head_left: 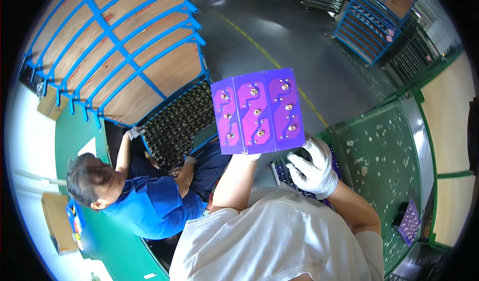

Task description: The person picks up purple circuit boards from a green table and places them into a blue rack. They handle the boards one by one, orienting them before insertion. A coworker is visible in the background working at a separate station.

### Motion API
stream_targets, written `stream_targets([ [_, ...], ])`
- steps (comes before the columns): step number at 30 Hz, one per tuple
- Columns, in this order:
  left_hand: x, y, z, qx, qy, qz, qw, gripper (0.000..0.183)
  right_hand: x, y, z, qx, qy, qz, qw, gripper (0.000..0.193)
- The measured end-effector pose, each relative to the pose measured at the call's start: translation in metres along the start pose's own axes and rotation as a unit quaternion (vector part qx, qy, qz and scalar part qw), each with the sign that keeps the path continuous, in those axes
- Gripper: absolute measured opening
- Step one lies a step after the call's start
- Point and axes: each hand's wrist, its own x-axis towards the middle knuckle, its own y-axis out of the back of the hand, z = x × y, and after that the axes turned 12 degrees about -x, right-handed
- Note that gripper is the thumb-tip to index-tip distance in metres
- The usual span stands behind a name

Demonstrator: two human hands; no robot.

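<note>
Purple circuit board panel (258, 111) held up over the grey floor (299, 51), left hand (253, 155) under its lower edge, fingers hidden, can't tell. Right hand (313, 167), white glove, fingers curled together, near lower right corner. Co-worker (134, 191) left, dark tray (177, 126).

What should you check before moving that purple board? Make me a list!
1. Left hand holds the purple board at its bottom edge: ok.
2. Right hand helps with the grip: not ok, it is off the board, below it.
3. Both hands gloved: right ok, left cannot tell.
4. Board face turned up and in plain sight: ok.
5. Co-worker in blue is apart from the board: ok.
6. Green table has bare space: ok, though speckled with small bits.
</note>
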Motion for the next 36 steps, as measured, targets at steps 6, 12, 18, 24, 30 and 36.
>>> stream_targets([
  [6, -0.004, 0.031, 0.072, -0.067, -0.038, -0.092, 0.993, 0.057, -0.008, -0.002, 0.024, -0.064, -0.054, -0.015, 0.996, 0.015],
  [12, -0.025, 0.032, 0.133, 0.365, -0.216, 0.227, 0.877, 0.048, -0.051, 0.019, 0.053, -0.152, -0.197, -0.040, 0.968, 0.009],
  [18, -0.038, 0.032, 0.163, 0.441, -0.308, 0.217, 0.815, 0.065, -0.086, 0.030, 0.051, -0.205, -0.297, -0.058, 0.931, 0.009],
  [24, -0.046, 0.072, 0.204, 0.179, -0.299, 0.285, 0.893, 0.064, -0.078, 0.032, 0.032, -0.253, -0.371, -0.052, 0.892, 0.009],
  [30, -0.038, 0.086, 0.257, 0.380, -0.297, 0.394, 0.782, 0.062, -0.067, 0.050, 0.035, -0.272, -0.372, -0.047, 0.886, 0.015],
  [36, 0.021, 0.117, 0.253, 0.581, -0.272, 0.501, 0.581, 0.060, -0.109, 0.068, 0.029, -0.297, -0.400, 0.006, 0.867, 0.014],
])
